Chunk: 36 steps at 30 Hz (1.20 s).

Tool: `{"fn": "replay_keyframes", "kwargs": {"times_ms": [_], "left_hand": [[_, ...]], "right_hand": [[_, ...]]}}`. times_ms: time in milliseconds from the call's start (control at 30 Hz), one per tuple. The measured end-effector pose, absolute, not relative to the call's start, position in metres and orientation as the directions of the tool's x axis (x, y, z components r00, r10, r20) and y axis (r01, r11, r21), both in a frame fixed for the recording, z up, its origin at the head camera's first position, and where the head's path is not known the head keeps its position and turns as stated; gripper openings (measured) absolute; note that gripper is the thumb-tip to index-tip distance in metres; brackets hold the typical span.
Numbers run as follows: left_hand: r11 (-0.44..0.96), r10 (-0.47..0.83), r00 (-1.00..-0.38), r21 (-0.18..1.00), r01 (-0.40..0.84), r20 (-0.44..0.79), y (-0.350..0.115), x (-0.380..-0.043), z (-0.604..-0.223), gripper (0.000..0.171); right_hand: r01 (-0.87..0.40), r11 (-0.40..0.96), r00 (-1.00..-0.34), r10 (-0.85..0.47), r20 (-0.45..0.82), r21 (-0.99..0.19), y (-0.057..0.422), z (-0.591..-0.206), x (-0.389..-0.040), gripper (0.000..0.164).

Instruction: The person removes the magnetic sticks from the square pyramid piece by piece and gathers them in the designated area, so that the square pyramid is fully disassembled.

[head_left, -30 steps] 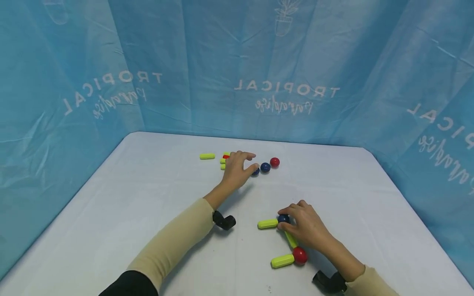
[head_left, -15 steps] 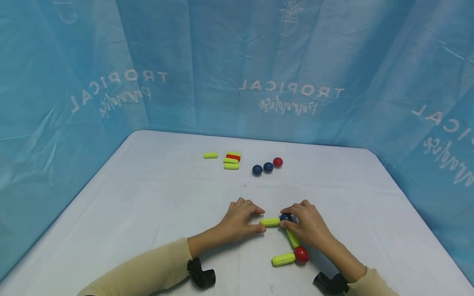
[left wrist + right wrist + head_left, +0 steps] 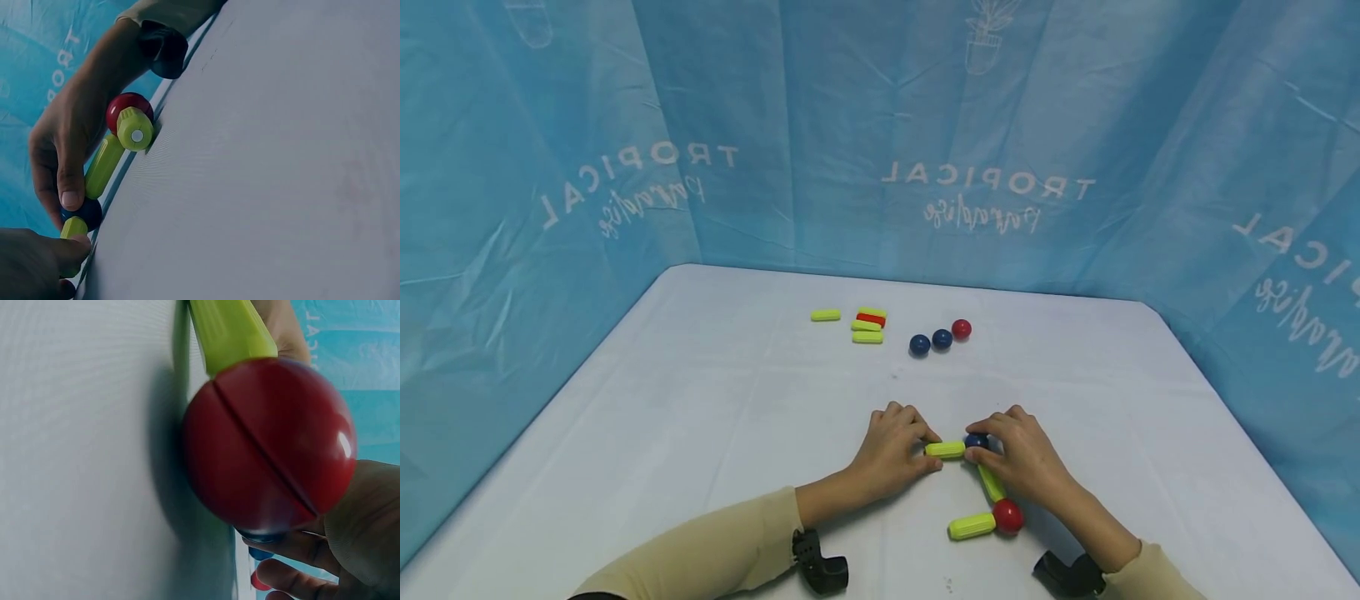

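A joined chain of ribbed yellow-green rods and balls lies on the white table. My left hand pinches the free end of one rod, thumb in front and fingers behind. That rod meets a blue ball, which my right hand holds between thumb and fingers. From the blue ball a second rod runs toward the near side to a red ball, with a third rod pointing left from it. In the right wrist view the red ball hides most of the blue one.
Farther back lie two loose blue balls and a red ball. Left of them sit several yellow-green rods stacked around a red rod, and a lone rod. A blue curtain stands behind the table.
My left hand came back from the far balls to the chain, and its spread thumb and fingers have closed on the rod's end. The right hand stays at the blue ball.
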<state>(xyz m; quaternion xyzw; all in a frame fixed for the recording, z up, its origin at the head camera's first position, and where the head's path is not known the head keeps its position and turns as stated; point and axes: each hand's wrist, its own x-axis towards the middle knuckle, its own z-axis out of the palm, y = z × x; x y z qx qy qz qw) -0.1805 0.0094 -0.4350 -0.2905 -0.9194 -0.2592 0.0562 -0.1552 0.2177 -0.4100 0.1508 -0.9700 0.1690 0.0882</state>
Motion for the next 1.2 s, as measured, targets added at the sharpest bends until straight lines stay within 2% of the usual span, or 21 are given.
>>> {"fn": "replay_keyframes", "kwargs": {"times_ms": [267, 500, 1033, 1200], "left_hand": [[0.631, 0.498, -0.829, 0.549, 0.548, 0.256, 0.005, -0.19, -0.43, 0.023], [0.574, 0.512, -0.828, 0.625, 0.529, 0.23, 0.003, -0.191, -0.429, 0.024], [0.598, 0.538, -0.809, 0.568, 0.565, 0.237, 0.001, -0.189, -0.427, 0.02], [0.62, 0.466, -0.854, 0.603, 0.502, 0.232, -0.015, -0.199, -0.426, 0.02]], "right_hand": [[-0.336, 0.882, -0.938, -0.282, 0.203, -0.33, 0.218, -0.411, -0.155, 0.033], [-0.308, 0.898, -0.95, -0.27, 0.158, -0.316, 0.217, -0.411, -0.155, 0.043], [-0.377, 0.875, -0.924, -0.333, 0.187, -0.303, 0.214, -0.411, -0.151, 0.035], [-0.376, 0.875, -0.925, -0.335, 0.179, -0.305, 0.217, -0.409, -0.151, 0.035]]}}
